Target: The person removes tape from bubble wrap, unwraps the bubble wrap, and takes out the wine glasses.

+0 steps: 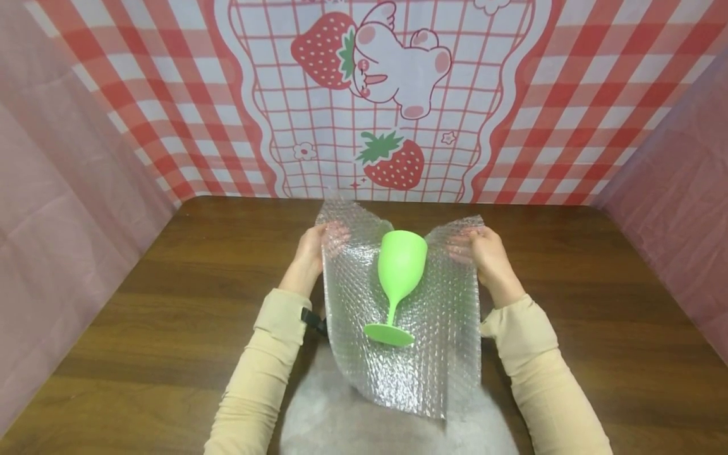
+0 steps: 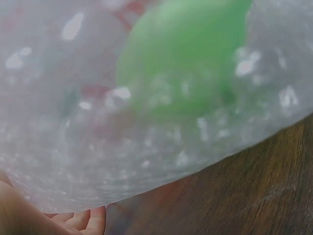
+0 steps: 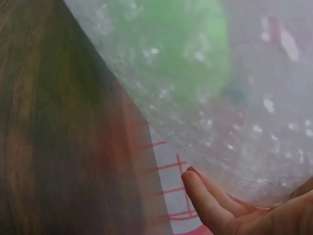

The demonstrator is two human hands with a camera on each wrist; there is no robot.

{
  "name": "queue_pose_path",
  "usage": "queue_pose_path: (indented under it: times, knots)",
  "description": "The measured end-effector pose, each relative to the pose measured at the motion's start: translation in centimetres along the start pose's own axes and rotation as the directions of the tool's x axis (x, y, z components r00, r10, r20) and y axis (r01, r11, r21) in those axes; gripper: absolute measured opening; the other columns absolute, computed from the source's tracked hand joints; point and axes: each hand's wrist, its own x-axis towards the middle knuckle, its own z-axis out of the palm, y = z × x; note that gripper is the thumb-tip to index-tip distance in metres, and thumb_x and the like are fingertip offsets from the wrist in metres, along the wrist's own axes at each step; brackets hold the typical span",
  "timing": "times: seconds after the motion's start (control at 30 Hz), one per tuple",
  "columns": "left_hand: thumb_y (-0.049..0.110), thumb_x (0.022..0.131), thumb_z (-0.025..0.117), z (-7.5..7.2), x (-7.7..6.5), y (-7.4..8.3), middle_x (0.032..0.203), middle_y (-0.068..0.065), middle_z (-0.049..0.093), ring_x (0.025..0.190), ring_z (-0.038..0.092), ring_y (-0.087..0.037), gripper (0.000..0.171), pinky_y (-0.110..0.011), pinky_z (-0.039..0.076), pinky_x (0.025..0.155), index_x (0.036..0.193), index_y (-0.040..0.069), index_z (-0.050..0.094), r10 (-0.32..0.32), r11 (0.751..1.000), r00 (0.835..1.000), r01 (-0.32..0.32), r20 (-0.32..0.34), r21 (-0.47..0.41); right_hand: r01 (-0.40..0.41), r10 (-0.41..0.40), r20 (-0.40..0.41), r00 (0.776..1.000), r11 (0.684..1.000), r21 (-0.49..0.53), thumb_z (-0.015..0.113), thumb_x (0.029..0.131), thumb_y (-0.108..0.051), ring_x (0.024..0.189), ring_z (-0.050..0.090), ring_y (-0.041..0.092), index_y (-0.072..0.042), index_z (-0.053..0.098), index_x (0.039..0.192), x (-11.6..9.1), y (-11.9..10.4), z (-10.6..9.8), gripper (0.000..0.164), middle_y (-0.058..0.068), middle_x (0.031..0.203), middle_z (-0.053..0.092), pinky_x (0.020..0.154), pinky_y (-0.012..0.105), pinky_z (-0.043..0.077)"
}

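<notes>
A bright green plastic goblet (image 1: 402, 262) lies on a sheet of clear bubble wrap (image 1: 392, 385), its bowl toward the far side and its round foot toward me. The sheet's two far corners are lifted, one in each hand. On the left, my left hand (image 1: 314, 248) grips the sheet's edge, with fingers showing through the plastic. My right hand (image 1: 490, 258) pinches the opposite edge, thumb on top. Both wrist views show the goblet as a green blur through the wrap, with fingertips (image 3: 193, 183) under the sheet's edge in the right one.
Below is a dark brown wooden table (image 1: 188, 328). Behind it hangs a red-and-white checked cloth (image 1: 239, 95) with strawberries, and pink curtains (image 1: 74, 189) flank the sides. A pale grey round surface (image 1: 318, 411) shows at the near edge.
</notes>
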Motion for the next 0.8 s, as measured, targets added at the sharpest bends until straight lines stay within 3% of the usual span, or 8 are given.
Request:
queue_pose_path:
  times: [0.07, 0.1, 0.13, 0.2, 0.23, 0.33, 0.53, 0.8]
  knots:
    - [0.031, 0.087, 0.054, -3.3, 3.6, -1.0, 0.11, -0.016, 0.063, 0.098, 0.062, -0.03, 0.038, -0.041, 0.051, 0.084, 0.115, 0.005, 0.056, 0.002, 0.999, 1.0, -0.002, 0.007, -0.038, 0.004, -0.004, 0.007, 1.0, 1.0, 0.008, 0.015, 0.098, -0.01, 0.074, 0.062, 0.005, 0.017, 0.017, 0.133, 0.0, -0.1, -0.1, 0.044, 0.038, 0.132, 0.034, 0.079, 0.026, 0.053]
    - [0.032, 0.088, 0.052, -3.1, 3.4, -0.8, 0.11, -0.015, 0.063, 0.098, 0.062, -0.029, 0.038, -0.041, 0.051, 0.084, 0.115, 0.006, 0.056, 0.002, 1.0, 1.0, -0.003, -0.02, -0.026, 0.004, -0.004, 0.009, 1.0, 1.0, 0.014, 0.015, 0.098, -0.01, 0.074, 0.062, 0.004, 0.017, 0.017, 0.133, -0.1, -0.1, -0.1, 0.044, 0.038, 0.132, 0.033, 0.08, 0.026, 0.053]
    - [0.032, 0.089, 0.05, -1.9, 2.0, -0.3, 0.108, -0.013, 0.064, 0.095, 0.062, -0.026, 0.036, -0.038, 0.051, 0.083, 0.115, 0.007, 0.056, -0.001, 1.0, 0.998, 0.0, -0.061, -0.013, 0.005, -0.005, 0.01, 1.0, 1.0, 0.021, 0.015, 0.098, -0.01, 0.074, 0.062, 0.004, 0.017, 0.017, 0.133, 0.0, -0.1, -0.2, 0.044, 0.039, 0.132, 0.033, 0.08, 0.026, 0.053]
    - [0.028, 0.093, 0.044, 2.9, -3.8, 1.8, 0.103, -0.009, 0.063, 0.087, 0.062, -0.019, 0.033, -0.032, 0.051, 0.079, 0.116, 0.007, 0.055, -0.002, 1.0, 0.994, 0.005, -0.114, 0.024, 0.004, -0.004, 0.012, 1.0, 1.0, 0.031, 0.015, 0.098, -0.01, 0.073, 0.062, 0.004, 0.017, 0.016, 0.133, 0.0, -0.2, -0.3, 0.044, 0.04, 0.132, 0.032, 0.08, 0.026, 0.053]
    - [0.027, 0.096, 0.037, 4.5, -5.5, 2.5, 0.1, -0.007, 0.063, 0.084, 0.06, -0.017, 0.034, -0.029, 0.051, 0.077, 0.118, 0.007, 0.054, -0.009, 0.999, 0.986, 0.016, -0.164, 0.041, 0.005, -0.005, 0.012, 1.0, 0.999, 0.035, 0.014, 0.098, -0.009, 0.073, 0.062, 0.004, 0.018, 0.016, 0.132, 0.0, -0.1, -0.3, 0.044, 0.04, 0.132, 0.032, 0.081, 0.026, 0.053]
    - [0.027, 0.098, 0.033, 6.3, -7.5, 3.3, 0.098, -0.003, 0.059, 0.081, 0.056, -0.014, 0.035, -0.027, 0.049, 0.077, 0.122, 0.009, 0.051, -0.019, 0.999, 0.979, 0.029, -0.202, 0.046, 0.006, -0.007, 0.009, 1.0, 0.999, 0.051, 0.015, 0.098, -0.008, 0.073, 0.063, 0.004, 0.018, 0.016, 0.133, 0.1, 0.0, -0.4, 0.044, 0.039, 0.128, 0.037, 0.08, 0.026, 0.053]
    - [0.028, 0.096, 0.038, 2.1, -3.8, 2.6, 0.105, -0.011, 0.062, 0.092, 0.06, -0.023, 0.035, -0.035, 0.05, 0.08, 0.118, 0.005, 0.053, -0.015, 0.997, 0.998, 0.011, -0.06, -0.07, 0.004, -0.006, -0.058, 0.998, 1.0, -0.021, 0.019, 0.097, -0.01, 0.067, 0.059, 0.0, 0.017, 0.02, 0.132, 0.1, 0.2, -0.7, 0.045, 0.013, 0.095, 0.053, 0.068, 0.018, 0.054]
    - [0.033, 0.098, 0.032, 0.2, -2.0, 2.8, 0.117, -0.009, 0.06, 0.104, 0.058, -0.022, 0.04, -0.038, 0.048, 0.089, 0.124, 0.009, 0.05, -0.042, 0.991, 0.997, 0.034, -0.063, -0.128, 0.003, -0.031, -0.128, 0.991, 0.976, -0.216, 0.024, 0.097, -0.014, 0.063, 0.039, 0.001, 0.015, 0.034, 0.124, 0.3, 0.4, -1.2, 0.041, 0.002, 0.081, 0.037, 0.054, 0.013, 0.041]
